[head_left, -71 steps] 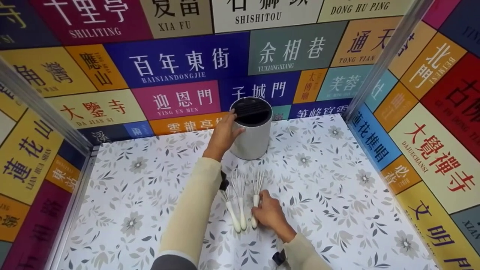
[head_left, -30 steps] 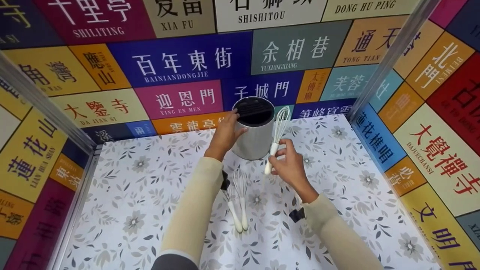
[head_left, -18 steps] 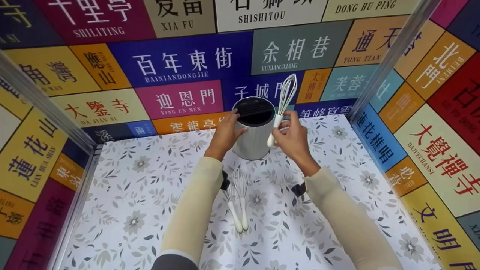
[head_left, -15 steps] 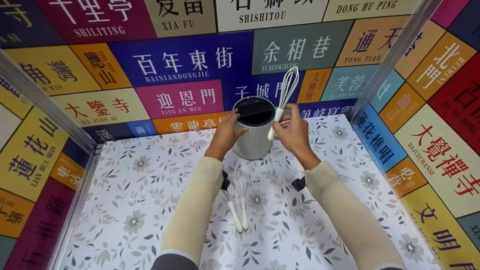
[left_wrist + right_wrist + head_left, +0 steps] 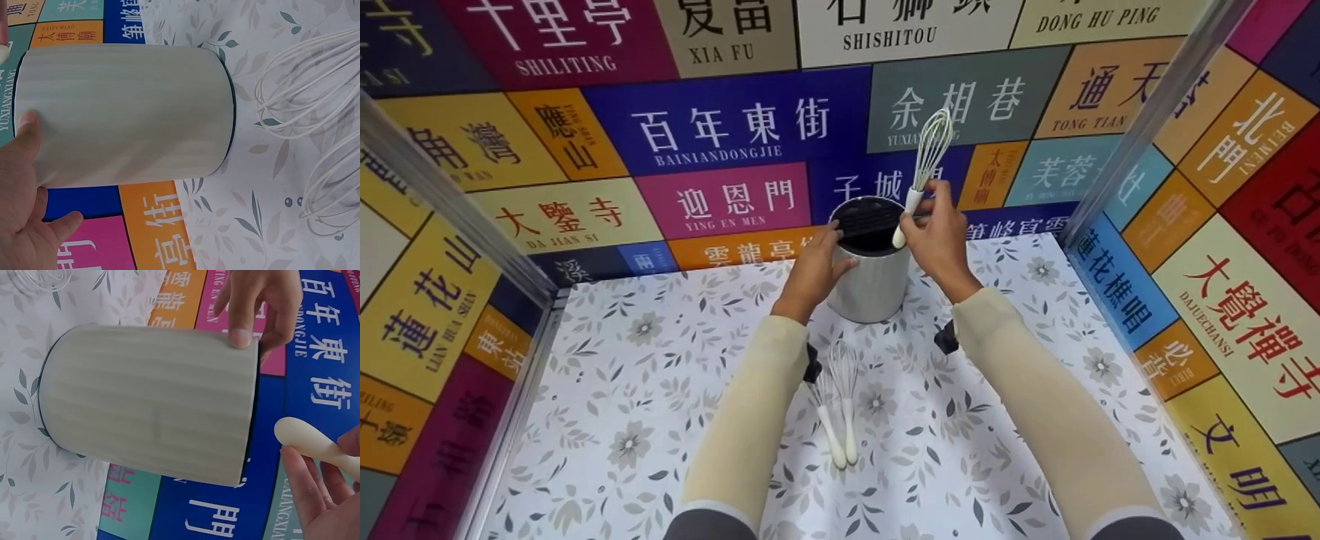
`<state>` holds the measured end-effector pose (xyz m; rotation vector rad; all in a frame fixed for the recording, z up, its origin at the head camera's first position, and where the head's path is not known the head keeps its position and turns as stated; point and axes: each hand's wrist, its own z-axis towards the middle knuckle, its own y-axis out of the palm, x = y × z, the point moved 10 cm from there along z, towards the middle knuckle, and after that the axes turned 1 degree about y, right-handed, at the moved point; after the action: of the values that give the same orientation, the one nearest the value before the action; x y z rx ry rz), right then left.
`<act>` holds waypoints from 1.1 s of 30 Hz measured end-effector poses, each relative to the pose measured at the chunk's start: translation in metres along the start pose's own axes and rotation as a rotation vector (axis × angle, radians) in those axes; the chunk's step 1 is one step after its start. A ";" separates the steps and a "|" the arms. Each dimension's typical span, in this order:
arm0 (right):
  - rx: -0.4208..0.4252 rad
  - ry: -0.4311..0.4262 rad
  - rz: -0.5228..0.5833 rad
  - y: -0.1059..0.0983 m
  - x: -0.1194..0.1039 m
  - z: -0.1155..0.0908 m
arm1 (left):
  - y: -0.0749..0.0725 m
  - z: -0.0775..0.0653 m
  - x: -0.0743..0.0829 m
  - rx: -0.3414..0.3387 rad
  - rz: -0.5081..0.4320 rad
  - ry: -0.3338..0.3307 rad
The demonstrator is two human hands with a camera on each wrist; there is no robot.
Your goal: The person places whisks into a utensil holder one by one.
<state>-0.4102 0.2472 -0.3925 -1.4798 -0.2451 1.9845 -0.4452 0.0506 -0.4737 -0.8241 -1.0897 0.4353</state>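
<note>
The right hand (image 5: 941, 231) pinches a whisk (image 5: 913, 199) in its fingers, tilted handle-down, just above the rim of a holder (image 5: 870, 291) that the left hand's (image 5: 808, 276) fingers grip; steadying the holder and straightening the whisk should help it clear the edge.

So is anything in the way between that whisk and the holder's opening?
Nothing visible stands between the whisk and the top of the holder. The left hand holds its left side, off the path. A ridged black insert fills part of the opening; the rest is too dark to judge.
</note>
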 end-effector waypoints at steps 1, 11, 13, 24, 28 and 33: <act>0.003 -0.003 0.007 0.001 0.000 0.002 | 0.000 0.000 0.000 0.001 -0.002 0.001; 0.039 -0.065 -0.035 0.009 0.006 0.014 | 0.001 0.000 0.000 -0.008 0.024 0.000; 0.035 -0.058 -0.039 0.012 0.010 0.015 | 0.002 0.000 0.000 -0.013 0.020 -0.007; 0.033 -0.066 -0.056 0.020 0.018 0.016 | 0.000 0.000 0.001 -0.012 0.015 -0.006; 0.035 -0.070 -0.063 0.022 0.019 0.015 | 0.000 0.000 0.001 -0.007 0.026 0.003; 0.044 -0.047 -0.086 0.021 0.022 0.015 | 0.000 0.001 0.000 -0.002 0.018 0.003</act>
<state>-0.4350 0.2468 -0.4153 -1.3734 -0.2785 1.9461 -0.4456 0.0512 -0.4738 -0.8373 -1.0807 0.4481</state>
